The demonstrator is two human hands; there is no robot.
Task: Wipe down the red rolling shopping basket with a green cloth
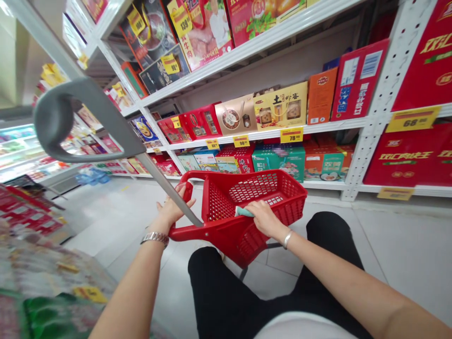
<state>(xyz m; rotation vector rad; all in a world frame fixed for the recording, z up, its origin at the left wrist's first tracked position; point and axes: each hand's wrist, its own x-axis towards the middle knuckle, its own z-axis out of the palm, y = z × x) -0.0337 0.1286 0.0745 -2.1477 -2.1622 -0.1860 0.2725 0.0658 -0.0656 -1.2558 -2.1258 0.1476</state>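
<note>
In front of me stands a red plastic shopping basket [240,235] with perforated walls, a long grey pull rod and a grey loop handle [102,117]. My left hand [173,207] grips the red frame at the basket's left end, partly behind the rod, its thumb apart. My right hand [263,217] is closed on a pale green cloth [243,212], pressed to the basket's near rim. The part of the cloth under my fingers is hidden. The inside of the basket shows only in part.
White shelves [254,42] with boxed goods and yellow price tags [291,135] rise beyond the basket. My knees [328,230] flank the basket on the tiled floor [388,235]. Blurred packaged goods [52,263] lie at left, with a lit display case [21,146] farther off.
</note>
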